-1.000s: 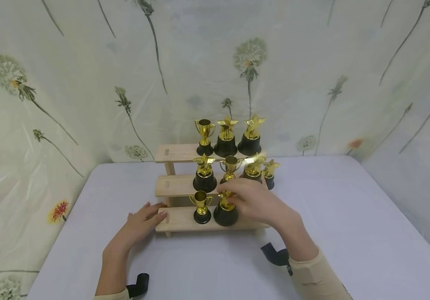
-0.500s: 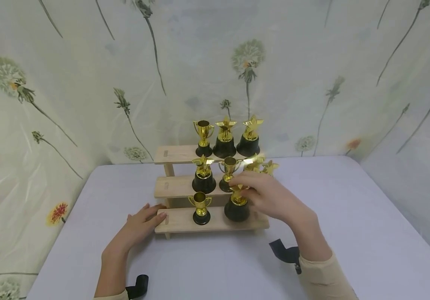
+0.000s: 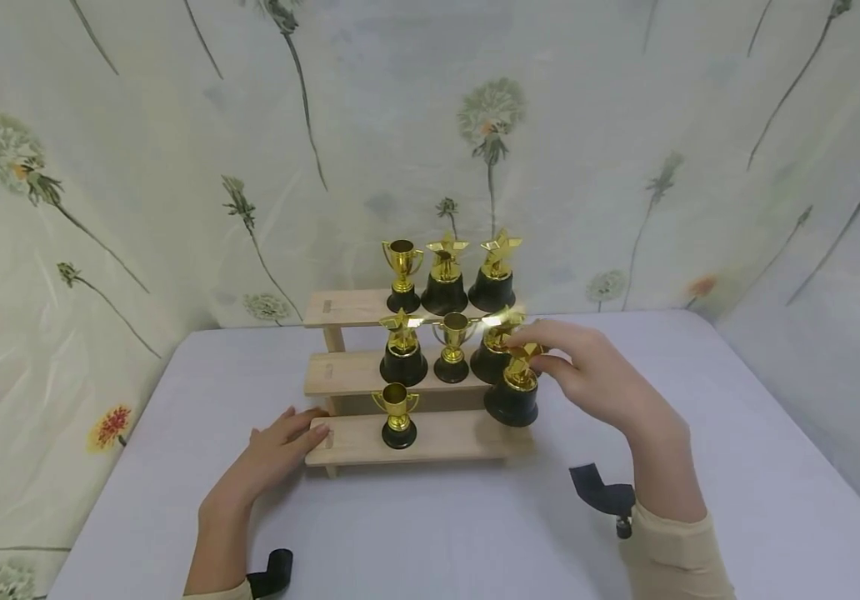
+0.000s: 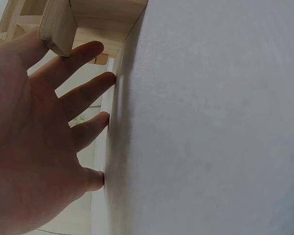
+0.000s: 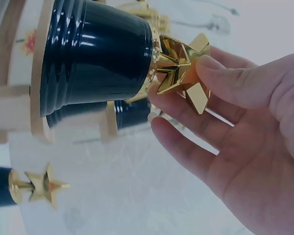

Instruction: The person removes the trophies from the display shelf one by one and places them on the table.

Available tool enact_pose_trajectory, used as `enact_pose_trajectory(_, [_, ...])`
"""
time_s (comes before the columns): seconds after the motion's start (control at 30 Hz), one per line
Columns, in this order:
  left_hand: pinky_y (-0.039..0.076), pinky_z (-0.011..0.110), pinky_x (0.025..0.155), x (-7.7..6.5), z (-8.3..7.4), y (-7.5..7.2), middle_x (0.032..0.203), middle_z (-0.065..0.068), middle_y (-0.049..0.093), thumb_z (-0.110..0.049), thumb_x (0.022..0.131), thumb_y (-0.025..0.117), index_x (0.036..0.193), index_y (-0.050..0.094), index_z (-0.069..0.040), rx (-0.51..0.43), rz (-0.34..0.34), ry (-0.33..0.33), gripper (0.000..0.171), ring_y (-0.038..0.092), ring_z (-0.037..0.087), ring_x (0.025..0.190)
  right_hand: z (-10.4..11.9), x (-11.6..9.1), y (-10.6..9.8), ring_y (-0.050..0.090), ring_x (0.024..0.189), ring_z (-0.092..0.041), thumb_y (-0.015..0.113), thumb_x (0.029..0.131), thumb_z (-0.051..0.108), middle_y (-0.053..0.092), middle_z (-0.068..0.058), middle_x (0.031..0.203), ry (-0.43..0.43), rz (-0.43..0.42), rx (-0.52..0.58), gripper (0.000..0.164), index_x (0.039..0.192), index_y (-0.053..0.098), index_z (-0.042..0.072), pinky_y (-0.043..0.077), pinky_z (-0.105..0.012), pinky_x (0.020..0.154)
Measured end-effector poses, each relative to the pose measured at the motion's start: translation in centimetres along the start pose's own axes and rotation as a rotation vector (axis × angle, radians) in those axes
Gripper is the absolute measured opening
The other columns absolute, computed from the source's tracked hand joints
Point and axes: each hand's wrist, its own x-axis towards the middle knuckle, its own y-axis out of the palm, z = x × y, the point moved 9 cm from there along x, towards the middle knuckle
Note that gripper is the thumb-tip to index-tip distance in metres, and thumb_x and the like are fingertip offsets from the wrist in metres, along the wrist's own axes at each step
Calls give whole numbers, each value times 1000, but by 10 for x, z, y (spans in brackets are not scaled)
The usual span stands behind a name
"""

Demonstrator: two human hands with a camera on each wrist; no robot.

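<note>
My right hand (image 3: 598, 371) pinches the gold star of a star trophy (image 3: 512, 404) between thumb and fingers. Its ribbed black base (image 5: 100, 54) is close over the right end of the bottom shelf, overlapping that end in the right wrist view. On the left, my left hand (image 3: 276, 450) touches the end of the bottom shelf of a wooden three-step stand (image 3: 358, 442). Its fingers (image 4: 90, 93) are spread, the tips reaching the tabletop. A cup trophy (image 3: 398, 417) stands at the left of the bottom shelf.
Along the middle shelf stand a star trophy (image 3: 403, 354), a cup trophy (image 3: 452, 346) and another star trophy (image 3: 488, 358) partly covered by the held one. A cup trophy (image 3: 402, 275) and two star trophies line the top shelf. Behind the white table (image 3: 212, 375) hangs a flowered curtain (image 3: 370, 125).
My right hand has moved the star trophy rightward along the bottom shelf, from beside the cup trophy to the right end. The left hand stays at the shelf's left end.
</note>
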Motion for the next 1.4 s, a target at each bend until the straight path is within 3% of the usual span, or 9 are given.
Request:
enact_pose_trajectory(0.13, [-12, 76, 112, -2, -1, 0, 158, 19, 37, -66, 96, 46, 147, 50, -18, -10, 1, 2, 70, 12, 40, 154, -10, -3, -9, 66, 104, -12, 68, 87, -9, 72, 4, 115, 45, -24, -18, 43, 121, 69, 17, 55, -26, 90])
enact_pose_trajectory(0.27, [-13, 75, 113, -3, -1, 0, 158, 18, 38, -65, 96, 46, 146, 51, -18, -16, -5, 7, 69, 13, 39, 155, -20, -7, -17, 66, 108, -15, 67, 89, -8, 72, 1, 119, 73, -50, -24, 41, 120, 70, 17, 51, -15, 93])
enact_pose_trajectory(0.43, [-11, 76, 113, -2, 0, -1, 157, 16, 41, -67, 95, 47, 146, 51, -19, 0, -10, 14, 70, 14, 38, 155, -28, -11, -26, 66, 104, -11, 65, 89, -10, 73, 0, 114, 91, -91, -43, 40, 119, 70, 16, 46, -8, 91])
enact_pose_trajectory(0.67, [-11, 76, 112, 0, 3, 3, 158, 17, 39, -68, 91, 54, 148, 49, -19, 25, 16, -2, 75, 16, 38, 154, -41, -13, -34, 67, 101, -16, 62, 89, -12, 73, 1, 111, 149, -132, -113, 40, 117, 70, 15, 50, -18, 88])
enact_pose_trajectory(0.9, [-12, 76, 112, 1, 6, 3, 160, 19, 34, -68, 87, 59, 147, 49, -19, 20, 21, -27, 79, 14, 39, 154, -57, -11, -35, 66, 107, -26, 57, 92, -12, 70, -8, 117, 213, -170, -132, 36, 120, 68, 9, 53, -47, 93])
enact_pose_trajectory(1.0, [-12, 75, 113, 1, 5, 3, 160, 18, 34, -68, 86, 60, 147, 49, -19, 13, 22, -28, 79, 14, 39, 154, -67, -12, -34, 64, 109, -32, 55, 94, -11, 69, -12, 119, 255, -172, -137, 36, 122, 67, 8, 51, -54, 95])
enact_pose_trajectory(1.4, [-10, 75, 114, -1, 3, 3, 162, 21, 26, -69, 87, 58, 151, 44, -15, 8, 26, -46, 84, 11, 45, 153, -106, -16, -26, 60, 116, -35, 51, 96, -9, 66, -14, 125, 371, -177, -106, 35, 123, 66, 9, 48, -57, 100])
